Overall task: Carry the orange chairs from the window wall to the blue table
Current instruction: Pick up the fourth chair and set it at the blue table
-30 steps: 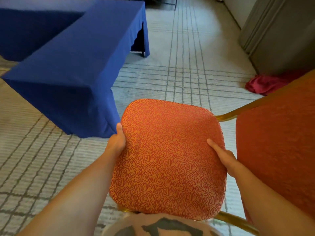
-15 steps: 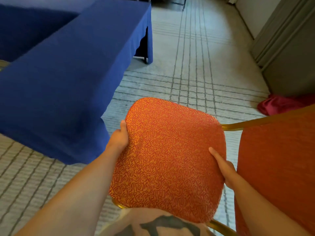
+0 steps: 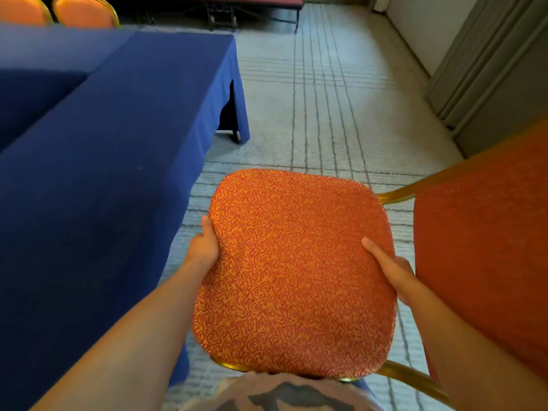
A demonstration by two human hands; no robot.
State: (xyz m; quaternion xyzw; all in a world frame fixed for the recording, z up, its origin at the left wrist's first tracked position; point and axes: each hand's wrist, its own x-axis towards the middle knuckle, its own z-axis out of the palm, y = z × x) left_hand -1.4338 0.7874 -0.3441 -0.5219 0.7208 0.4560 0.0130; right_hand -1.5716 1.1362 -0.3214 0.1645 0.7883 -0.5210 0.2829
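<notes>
I carry an orange chair (image 3: 293, 271) with a swirl-patterned seat and a gold metal frame, held up in front of my chest. Its backrest (image 3: 486, 256) fills the right side of the view. My left hand (image 3: 203, 247) grips the seat's left edge, thumb on top. My right hand (image 3: 391, 269) grips the seat's right edge, thumb lying on the cushion. The blue table (image 3: 98, 161), draped to the floor in blue cloth, stands close on my left, its near end level with the chair.
Two more orange chairs (image 3: 53, 11) stand behind the table at the top left. Pale carpet with grey lines (image 3: 323, 108) runs ahead between the table and a grey wall panel (image 3: 492, 72) on the right. Dark furniture stands at the far end.
I have walked forward along the table; its side now fills the left of the view. The red cloth on the floor at right has left the view. Both hands keep their grip.
</notes>
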